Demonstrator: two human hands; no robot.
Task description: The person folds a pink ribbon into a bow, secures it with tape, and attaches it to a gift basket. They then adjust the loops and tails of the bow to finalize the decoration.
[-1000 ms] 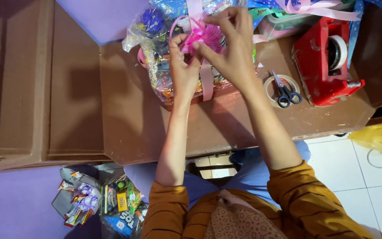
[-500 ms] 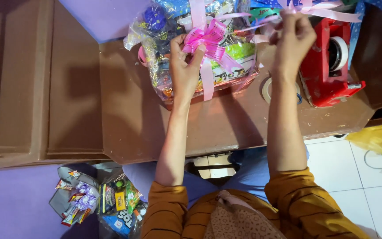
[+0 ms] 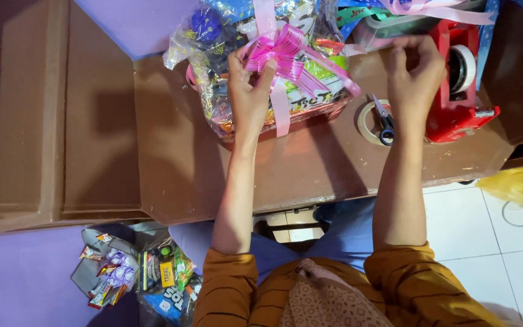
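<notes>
Our left hand point(image 3: 250, 91) pinches the pink ribbon bow point(image 3: 279, 51) atop the wrapped gift basket point(image 3: 225, 66). Our right hand point(image 3: 416, 69) grips the ribbon tail point(image 3: 358, 48) near the red tape dispenser point(image 3: 461, 91).

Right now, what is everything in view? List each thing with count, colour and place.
gift hamper: one, clear wrap over mixed colourful packets, back of the table
ribbon bow: one, pink, on top of the hamper
tape dispenser: one, red, right end of the table
tape roll: one, pale, beside the dispenser
scissors: one pair, dark handles, lying on the tape roll
table: one, brown
snack packets: a heap, mixed colours, on the floor at lower left
left hand: at the bow
right hand: raised near the dispenser, fingertips pinched; what they hold cannot be made out
</notes>
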